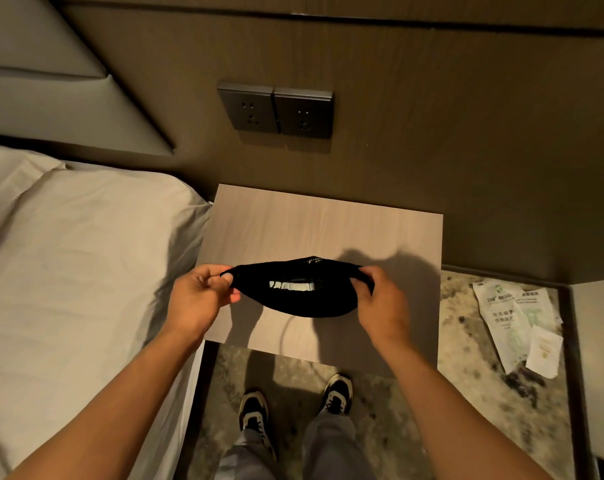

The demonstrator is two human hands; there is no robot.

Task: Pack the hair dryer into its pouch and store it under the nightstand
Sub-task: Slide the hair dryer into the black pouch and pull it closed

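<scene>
A black fabric pouch (293, 304) hangs above the front half of the nightstand top (293, 223), its mouth stretched wide between both hands. Inside the opening a pale, shiny part of the hair dryer (291, 285) shows; the rest of it is hidden by the cloth. My left hand (198, 299) pinches the left edge of the mouth. My right hand (380, 303) grips the right edge. The pouch casts a shadow on the wooden top below it.
A bed with white sheets (68, 271) lies to the left, touching the nightstand. Wall sockets (276, 110) sit above the nightstand. Paper packets (515, 323) lie on the patterned floor to the right. My shoes (293, 401) stand in front of the nightstand.
</scene>
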